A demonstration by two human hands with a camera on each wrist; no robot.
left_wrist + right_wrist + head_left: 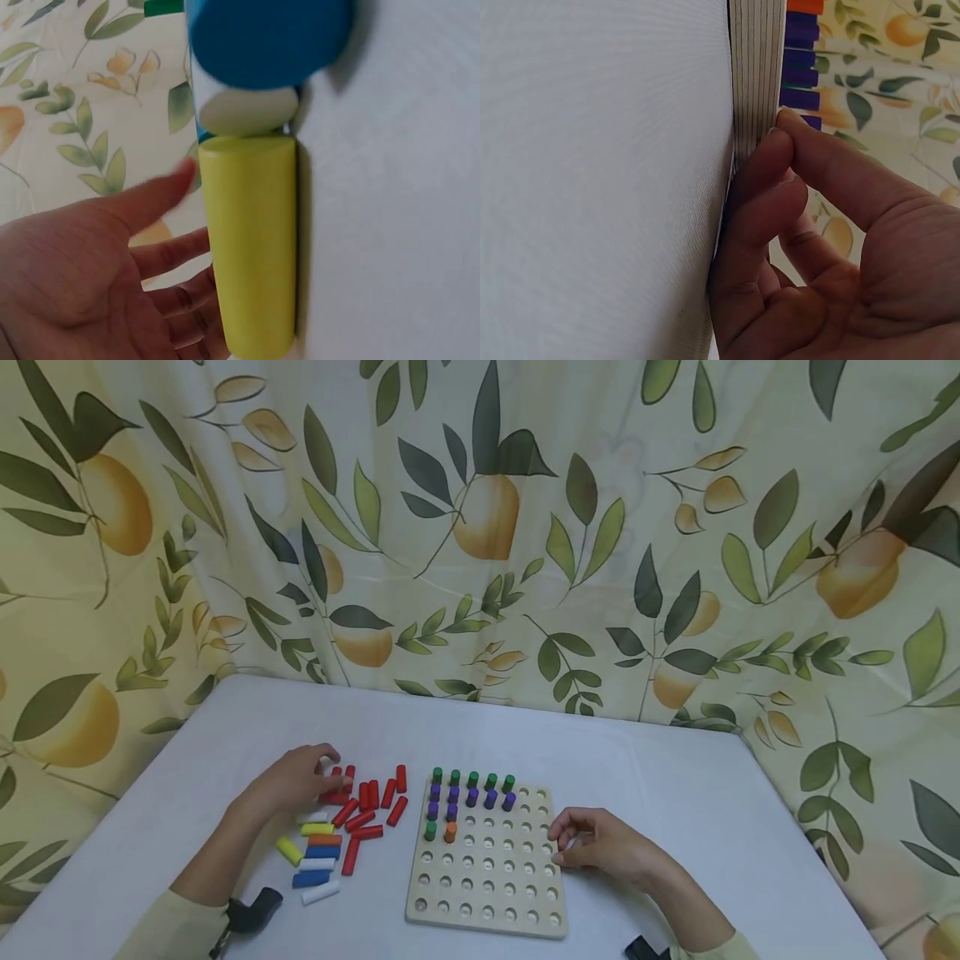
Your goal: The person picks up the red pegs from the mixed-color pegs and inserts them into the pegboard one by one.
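My left hand (pixel 296 774) hovers over a scatter of red pegs (pixel 397 811) left of the board, fingers spread and bent loosely. In the left wrist view its thumb stands apart from the fingers, behind a yellow peg (pixel 251 247); no peg shows in its grasp. A wooden pegboard (pixel 498 924) lies at the middle of the table. Its upper rows bear green pegs (pixel 473 779), purple pegs (pixel 472 797) and one orange peg (pixel 450 832). With thumb and index finger, my right hand (pixel 611 843) holds the board's right edge.
Below the left hand lie loose blue pegs (pixel 311 879), white pegs (pixel 321 893), yellow pegs and an orange peg (pixel 325 840). The white tabletop (pixel 637 760) ends at a patterned curtain (pixel 525 610) behind it.
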